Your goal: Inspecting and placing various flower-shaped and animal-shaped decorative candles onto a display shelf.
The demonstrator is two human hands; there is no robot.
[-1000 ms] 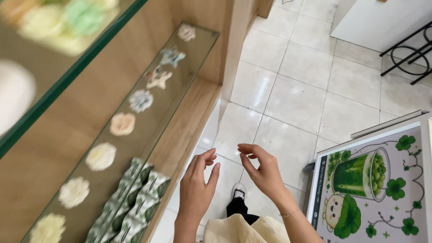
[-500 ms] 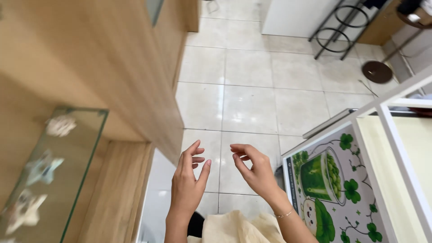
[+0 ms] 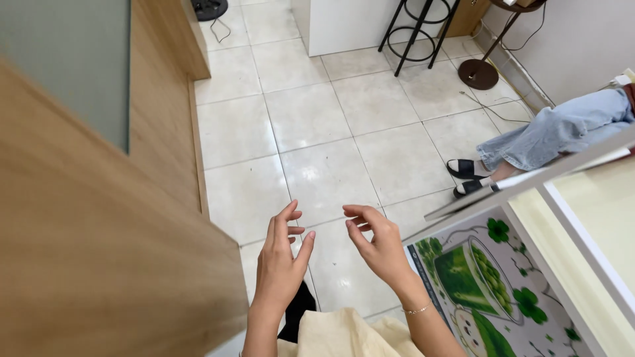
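My left hand (image 3: 281, 261) and my right hand (image 3: 377, 244) float side by side over the pale tiled floor (image 3: 331, 132), fingers spread and slightly curled, palms turned toward each other. Neither holds anything. A thin bracelet (image 3: 418, 309) circles my right wrist. A cream garment (image 3: 337, 337) shows at the bottom edge below my arms. A wooden cabinet side (image 3: 99, 251) stands close to the left of my left hand. To the right of my right hand leans a board printed with a green drink and clover leaves (image 3: 483, 277).
Another person's legs in light jeans and black sandals (image 3: 529, 145) stretch in from the right. A black metal stool (image 3: 423, 26), a round lamp base (image 3: 477, 73) with a cable, and a white cabinet (image 3: 337, 23) stand at the back. A white-framed surface (image 3: 582, 225) fills the right.
The view has swung right, away from the glass shelf with flower-shaped pieces, now out of sight. The seated person's legs have come into view. My hands stay empty, held the same way.
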